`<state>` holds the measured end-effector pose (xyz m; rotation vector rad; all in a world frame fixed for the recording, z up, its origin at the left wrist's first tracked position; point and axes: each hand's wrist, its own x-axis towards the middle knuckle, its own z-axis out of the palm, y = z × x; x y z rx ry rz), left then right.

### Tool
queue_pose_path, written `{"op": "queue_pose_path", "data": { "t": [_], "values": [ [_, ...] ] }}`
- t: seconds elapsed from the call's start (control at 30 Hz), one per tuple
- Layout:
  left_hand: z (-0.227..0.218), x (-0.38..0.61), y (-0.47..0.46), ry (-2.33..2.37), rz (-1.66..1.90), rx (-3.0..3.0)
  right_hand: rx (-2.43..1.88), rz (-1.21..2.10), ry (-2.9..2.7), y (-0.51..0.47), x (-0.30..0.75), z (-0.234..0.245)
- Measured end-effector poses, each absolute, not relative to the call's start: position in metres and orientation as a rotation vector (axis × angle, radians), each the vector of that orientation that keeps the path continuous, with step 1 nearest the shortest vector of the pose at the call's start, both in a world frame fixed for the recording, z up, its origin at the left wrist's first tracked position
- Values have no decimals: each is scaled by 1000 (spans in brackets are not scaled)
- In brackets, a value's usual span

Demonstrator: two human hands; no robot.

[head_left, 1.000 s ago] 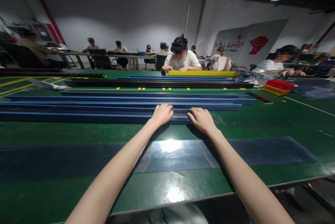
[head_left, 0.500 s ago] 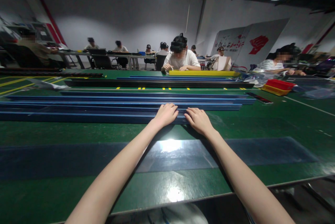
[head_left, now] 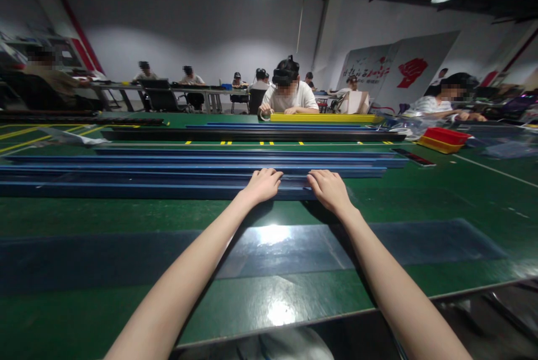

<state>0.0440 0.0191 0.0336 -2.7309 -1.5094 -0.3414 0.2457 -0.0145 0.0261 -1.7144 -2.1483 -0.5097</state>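
Observation:
Both my arms reach forward over a green table [head_left: 126, 214]. My left hand [head_left: 264, 184] and my right hand [head_left: 329, 189] rest side by side on the nearest of several long blue profile strips [head_left: 126, 189] that lie across the table. The fingers of each hand curl over the strip's top edge, gripping it near its right end. A clear plastic sheet [head_left: 294, 248] over a dark band lies on the table under my forearms.
Farther back lie more blue strips [head_left: 210, 157], a long black rail [head_left: 252, 135], a yellow strip [head_left: 323, 118] and red and yellow trays [head_left: 448, 138]. A person in a white shirt [head_left: 290, 96] sits opposite, another person [head_left: 437, 105] at the right, several others at far tables.
My right hand slid a little to the right along the strip after first closing in toward my left hand. My left hand stays almost where it was.

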Motion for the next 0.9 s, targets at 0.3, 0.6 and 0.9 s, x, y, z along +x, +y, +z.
{"op": "queue_pose_path", "data": {
  "t": [0.3, 0.6, 0.9],
  "values": [
    [40, 37, 19, -1472, -315, -2767, -1795, -496, -2183, -15, 245, 27],
    [38, 44, 19, -1404, -422, -2701, -1581, -472, -2308, -15, 238, 20],
    [36, 47, 18, -1165, -435, -2754, -1445, -420, -2370, -13, 235, 17]
  ]
}}
